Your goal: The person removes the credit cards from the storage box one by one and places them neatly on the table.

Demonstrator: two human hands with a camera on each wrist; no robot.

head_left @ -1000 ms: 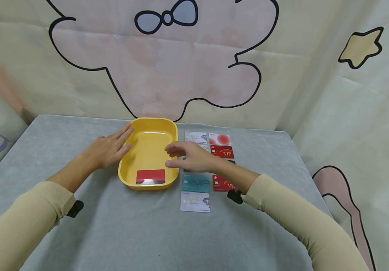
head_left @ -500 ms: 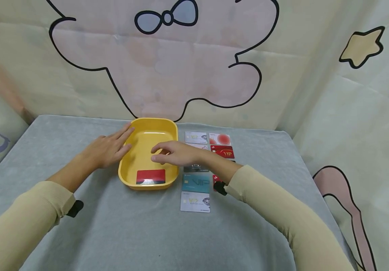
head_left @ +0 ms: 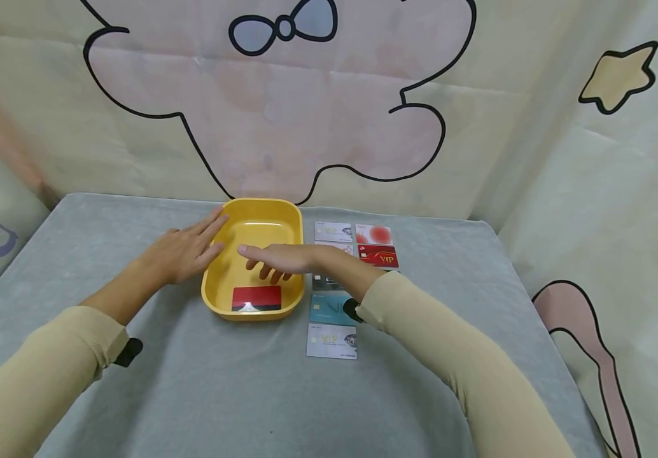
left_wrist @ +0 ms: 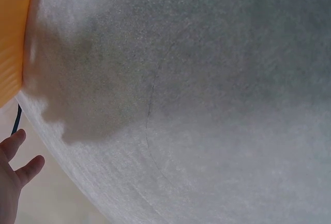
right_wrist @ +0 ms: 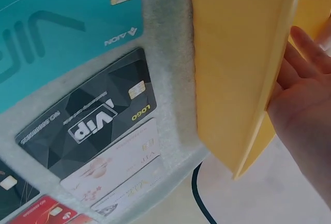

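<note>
The grey worktop (head_left: 220, 381) carries a yellow tray (head_left: 223, 270) near the middle of its far edge, and one red card (head_left: 256, 298) lies flat in the tray's near end. Just right of the tray, toward the far right corner, more cards lie in two columns: a teal card (right_wrist: 57, 32), a black card (right_wrist: 88, 118), and a pale card (head_left: 331, 340) nearest the person. The left hand (head_left: 182, 251) rests flat against the tray's left rim, fingers straight and together, steadying it. The right hand (head_left: 274, 257) hovers palm down over the tray's inside with fingers loosely spread; I see no card in them, though their undersides are hidden. This looks like the moment of dropping a card into the tray. The next move would call for reaching back to the columns and pinching up another thin card by its edge.
</note>
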